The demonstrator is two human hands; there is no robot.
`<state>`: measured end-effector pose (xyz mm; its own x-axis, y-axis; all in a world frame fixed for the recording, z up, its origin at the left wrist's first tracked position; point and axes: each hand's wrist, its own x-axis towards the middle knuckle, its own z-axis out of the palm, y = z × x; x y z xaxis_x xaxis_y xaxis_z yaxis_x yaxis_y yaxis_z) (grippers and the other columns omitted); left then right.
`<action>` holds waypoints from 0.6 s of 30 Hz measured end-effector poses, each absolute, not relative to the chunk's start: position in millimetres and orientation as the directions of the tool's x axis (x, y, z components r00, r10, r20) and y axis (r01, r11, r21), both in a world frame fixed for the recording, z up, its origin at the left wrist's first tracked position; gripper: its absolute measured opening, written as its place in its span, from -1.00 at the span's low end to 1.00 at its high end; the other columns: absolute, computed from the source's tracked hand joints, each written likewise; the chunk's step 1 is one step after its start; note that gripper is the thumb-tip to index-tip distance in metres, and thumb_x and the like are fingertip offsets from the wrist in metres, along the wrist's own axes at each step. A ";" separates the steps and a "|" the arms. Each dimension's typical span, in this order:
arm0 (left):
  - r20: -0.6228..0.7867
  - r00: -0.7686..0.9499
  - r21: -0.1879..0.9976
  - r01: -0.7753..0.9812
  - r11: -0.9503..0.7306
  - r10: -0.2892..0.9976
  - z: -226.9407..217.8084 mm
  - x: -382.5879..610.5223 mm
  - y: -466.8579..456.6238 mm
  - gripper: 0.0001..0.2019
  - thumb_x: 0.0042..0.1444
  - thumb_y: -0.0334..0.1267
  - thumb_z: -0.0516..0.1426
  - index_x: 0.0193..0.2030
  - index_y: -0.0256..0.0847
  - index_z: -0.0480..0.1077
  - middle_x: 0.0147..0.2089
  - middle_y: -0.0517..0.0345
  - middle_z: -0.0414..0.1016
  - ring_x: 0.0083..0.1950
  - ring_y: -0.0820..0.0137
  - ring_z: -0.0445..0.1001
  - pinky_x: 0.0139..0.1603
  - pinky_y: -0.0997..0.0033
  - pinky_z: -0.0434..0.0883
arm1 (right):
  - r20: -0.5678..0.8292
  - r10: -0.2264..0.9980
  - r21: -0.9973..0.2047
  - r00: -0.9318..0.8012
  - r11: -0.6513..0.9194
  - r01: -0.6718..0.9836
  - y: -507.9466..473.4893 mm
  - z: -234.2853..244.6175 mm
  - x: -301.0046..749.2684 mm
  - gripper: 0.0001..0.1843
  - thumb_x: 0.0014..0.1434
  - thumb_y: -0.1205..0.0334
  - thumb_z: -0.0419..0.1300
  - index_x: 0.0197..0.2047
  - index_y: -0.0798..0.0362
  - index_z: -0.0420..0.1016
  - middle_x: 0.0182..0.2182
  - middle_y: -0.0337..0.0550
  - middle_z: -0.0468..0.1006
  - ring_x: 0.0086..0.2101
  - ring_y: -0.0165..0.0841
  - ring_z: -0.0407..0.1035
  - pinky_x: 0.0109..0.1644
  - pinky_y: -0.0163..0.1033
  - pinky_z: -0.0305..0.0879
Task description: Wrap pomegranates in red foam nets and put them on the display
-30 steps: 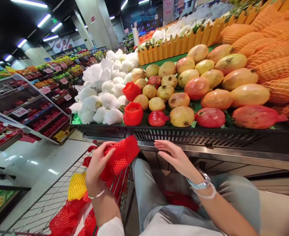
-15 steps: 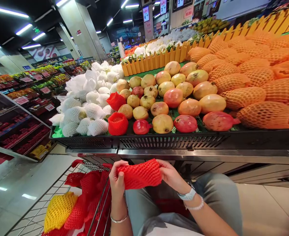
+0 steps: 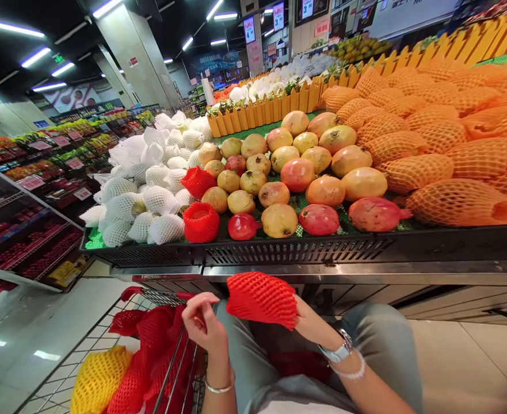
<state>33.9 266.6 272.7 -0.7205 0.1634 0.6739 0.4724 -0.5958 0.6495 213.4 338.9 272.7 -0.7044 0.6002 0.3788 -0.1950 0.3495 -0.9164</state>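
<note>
Holding a red net (image 3: 262, 299) up just above the cart, the person's right hand (image 3: 311, 324) comes at it from the right, with its fingers buried in the foam mesh. I cannot tell whether they pinch the net or only sit inside it. The net hangs in the air between the two hands, nearer the right. The left hand (image 3: 204, 325) is close beside it but not touching, its fingers loosely curled in a narrow grip around nothing.

That hand hovers over the rim of a wire cart (image 3: 167, 296), which holds a heap of red nets (image 3: 153, 345) and a yellow net (image 3: 100, 379) at near left. A watch (image 3: 335, 349) and a beaded bracelet (image 3: 351, 374) circle the right wrist, and a thin bangle (image 3: 218, 388) circles the left. Jeans (image 3: 378, 339) show below the hands.

Farther off, a black tray edge (image 3: 253, 254) runs across the display. Behind it lie pomegranates (image 3: 279, 221), with a netted fruit (image 3: 200, 223) at their left. White-netted fruit (image 3: 158, 198) sit farther left, and orange-netted fruit (image 3: 456, 201) sit to the right. A yellow picket fence (image 3: 270, 106) stands at the far side, and stocked shelves (image 3: 33, 230) line the left.
</note>
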 end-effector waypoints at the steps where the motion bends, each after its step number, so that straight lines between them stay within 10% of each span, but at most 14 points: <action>1: 0.655 -0.686 0.709 0.415 -0.570 0.316 272.2 32.9 264.5 -0.92 0.20 -0.26 0.17 -0.24 -0.21 0.39 -0.40 0.17 0.41 -0.39 0.42 0.40 -0.31 0.43 0.38 | 0.372 0.611 -0.921 -0.699 0.339 -0.193 340.9 270.3 214.8 -0.77 0.20 0.22 0.15 -0.15 0.05 0.60 -0.18 -0.06 0.56 -0.12 -0.26 0.40 0.16 -0.12 0.30; 4: 0.469 -0.515 0.882 0.226 -0.414 0.718 271.2 28.0 259.3 -0.84 0.15 -0.18 0.21 -0.27 -0.25 0.48 -0.33 0.05 0.49 -0.42 0.39 0.46 -0.40 0.44 0.43 | 0.360 0.614 -0.927 -0.702 0.321 -0.195 345.6 264.6 219.5 -0.78 0.18 0.16 0.22 -0.17 0.07 0.60 -0.21 -0.06 0.56 -0.12 -0.24 0.41 0.17 -0.08 0.29; 18: 0.386 -0.230 0.910 0.255 -0.328 0.893 266.9 20.8 245.9 -0.61 0.00 -0.47 0.25 0.01 -0.17 0.52 0.07 -0.04 0.46 0.08 0.25 0.44 0.11 0.36 0.39 | 0.276 0.449 -0.952 -0.850 0.247 -0.179 351.5 266.5 227.5 -0.78 0.20 0.17 0.23 -0.14 0.09 0.60 -0.16 -0.08 0.57 0.03 -0.22 0.37 0.26 -0.03 0.21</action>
